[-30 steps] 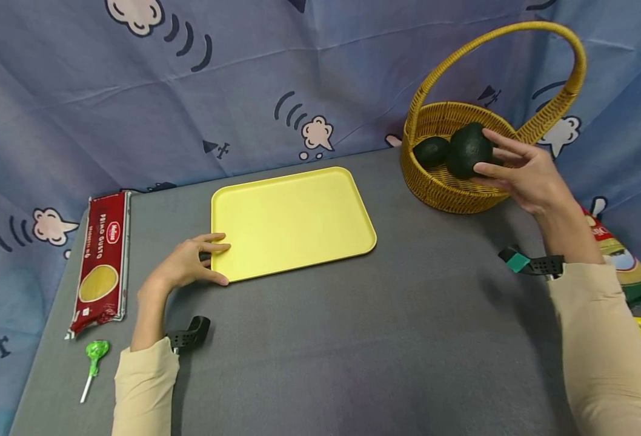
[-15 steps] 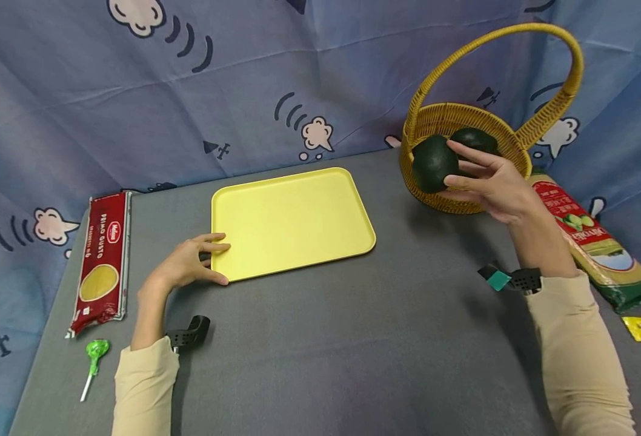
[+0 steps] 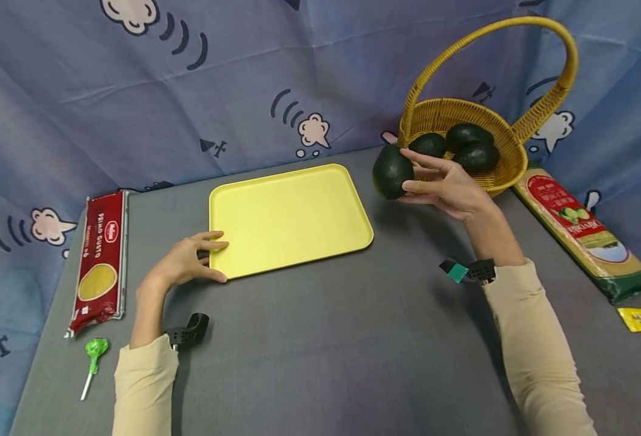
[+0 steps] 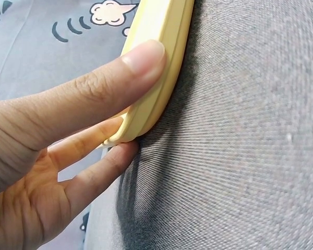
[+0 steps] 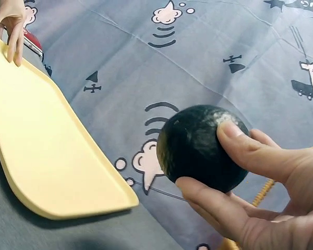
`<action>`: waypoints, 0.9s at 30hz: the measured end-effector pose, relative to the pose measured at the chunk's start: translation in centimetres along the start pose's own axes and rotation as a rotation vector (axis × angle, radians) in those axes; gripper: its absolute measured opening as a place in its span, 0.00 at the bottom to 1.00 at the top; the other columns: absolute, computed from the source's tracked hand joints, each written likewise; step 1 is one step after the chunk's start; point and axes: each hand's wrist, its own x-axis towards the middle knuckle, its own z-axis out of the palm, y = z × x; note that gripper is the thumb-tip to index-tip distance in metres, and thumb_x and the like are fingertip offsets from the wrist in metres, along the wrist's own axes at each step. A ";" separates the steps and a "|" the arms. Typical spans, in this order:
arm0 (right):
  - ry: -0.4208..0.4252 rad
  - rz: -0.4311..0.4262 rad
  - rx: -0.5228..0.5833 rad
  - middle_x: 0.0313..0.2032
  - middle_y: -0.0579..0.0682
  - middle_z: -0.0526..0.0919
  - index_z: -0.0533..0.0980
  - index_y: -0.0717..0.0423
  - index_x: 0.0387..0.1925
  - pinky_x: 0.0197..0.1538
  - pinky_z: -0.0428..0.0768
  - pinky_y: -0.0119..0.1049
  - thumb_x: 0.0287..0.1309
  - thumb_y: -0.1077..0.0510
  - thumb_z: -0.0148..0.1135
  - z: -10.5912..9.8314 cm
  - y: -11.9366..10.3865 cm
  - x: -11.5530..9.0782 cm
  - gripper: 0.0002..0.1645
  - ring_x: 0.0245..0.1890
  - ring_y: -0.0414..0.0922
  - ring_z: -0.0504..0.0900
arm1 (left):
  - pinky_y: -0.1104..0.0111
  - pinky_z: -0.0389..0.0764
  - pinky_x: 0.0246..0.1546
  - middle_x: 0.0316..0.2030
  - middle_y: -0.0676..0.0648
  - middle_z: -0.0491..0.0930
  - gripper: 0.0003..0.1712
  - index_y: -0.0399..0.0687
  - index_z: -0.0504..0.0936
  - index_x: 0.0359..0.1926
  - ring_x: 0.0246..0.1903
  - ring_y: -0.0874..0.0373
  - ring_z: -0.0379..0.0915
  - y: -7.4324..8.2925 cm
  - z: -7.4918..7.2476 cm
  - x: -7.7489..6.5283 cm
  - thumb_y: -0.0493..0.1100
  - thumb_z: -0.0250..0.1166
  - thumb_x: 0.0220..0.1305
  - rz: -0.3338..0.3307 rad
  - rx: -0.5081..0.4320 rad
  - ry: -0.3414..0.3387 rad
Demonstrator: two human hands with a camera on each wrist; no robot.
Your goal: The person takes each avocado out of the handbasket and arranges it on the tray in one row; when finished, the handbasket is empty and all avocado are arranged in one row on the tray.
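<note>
- while the right hand (image 3: 446,189) holds one dark avocado (image 3: 392,172), the left hand (image 3: 186,261) is at the near-left corner of the yellow tray (image 3: 293,218).
- avocado location: off the table (image 3: 326,351), just left of the wicker basket (image 3: 454,109), between it and the tray, touching neither as far as i can see.
- other avocados (image 3: 477,158): three visible, lying in the basket.
- handling, my guess: moderate weight for its size, firm skin, maybe softer flesh if ripe. hard squeeze could bruise it. pebbly skin should give decent friction; the rounded shape could roll if set down loose.
- best hold: around the widest part, thumb opposite fingers, light pressure.
- right grip: grasping the avocado from its right side, thumb on the near side, fingers on the far side and below. left half of the fruit uncovered.
- right arm: reaching in from lower right, forearm angled up and left, wrist raised above the table.
- left grip: light hold across the tray corner, thumb along the near rim, fingers over the left edge. forearm comes up from lower left.
- tray: looks thin, stiff, light; smooth surface, probably slippery.
</note>
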 end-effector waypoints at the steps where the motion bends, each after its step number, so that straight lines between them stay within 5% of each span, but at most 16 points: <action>1: -0.012 -0.008 -0.007 0.64 0.63 0.59 0.68 0.48 0.67 0.44 0.84 0.45 0.58 0.77 0.57 0.1 0.3 0.3 0.38 0.48 0.47 0.83 | 0.46 0.65 0.63 0.69 0.35 0.58 0.45 0.32 0.71 0.63 0.65 0.36 0.57 0.0 0.0 0.0 0.44 0.79 0.44 0.003 0.002 0.000; 6: -0.067 -0.019 -0.012 0.56 0.56 0.72 0.70 0.49 0.65 0.44 0.84 0.46 0.57 0.78 0.57 1.0 1.6 1.7 0.37 0.46 0.48 0.83 | 0.46 0.65 0.63 0.69 0.35 0.58 0.45 0.33 0.71 0.63 0.65 0.36 0.57 -0.1 0.0 0.0 0.45 0.79 0.44 -0.006 0.003 -0.003; 12: -0.099 -0.007 -0.033 0.59 0.60 0.70 0.67 0.51 0.68 0.49 0.79 0.51 0.57 0.78 0.57 2.4 2.9 3.4 0.39 0.47 0.49 0.83 | 0.47 0.65 0.63 0.69 0.36 0.58 0.45 0.33 0.71 0.63 0.62 0.38 0.64 0.0 -0.1 0.1 0.45 0.79 0.45 -0.005 0.002 -0.003; 16: -0.136 -0.016 -0.053 0.61 0.63 0.68 0.65 0.53 0.69 0.53 0.73 0.58 0.57 0.78 0.57 3.4 3.7 4.7 0.40 0.48 0.50 0.83 | 0.43 0.55 0.67 0.70 0.38 0.57 0.45 0.35 0.71 0.64 0.67 0.37 0.55 0.0 -0.3 0.3 0.44 0.78 0.46 -0.030 -0.008 -0.016; 22: -0.203 -0.024 -0.059 0.65 0.65 0.64 0.64 0.56 0.69 0.53 0.74 0.58 0.56 0.80 0.55 4.7 5.0 7.0 0.40 0.50 0.51 0.81 | 0.49 0.68 0.61 0.70 0.36 0.56 0.45 0.33 0.69 0.64 0.63 0.38 0.62 0.2 -0.6 0.7 0.43 0.78 0.46 -0.008 -0.010 -0.019; 27: -0.269 0.001 -0.054 0.67 0.62 0.61 0.63 0.58 0.69 0.52 0.77 0.55 0.55 0.81 0.55 5.8 6.6 8.8 0.40 0.53 0.53 0.79 | 0.50 0.70 0.61 0.70 0.36 0.56 0.45 0.33 0.70 0.64 0.64 0.39 0.60 0.0 -0.6 0.4 0.44 0.78 0.46 -0.016 -0.006 -0.034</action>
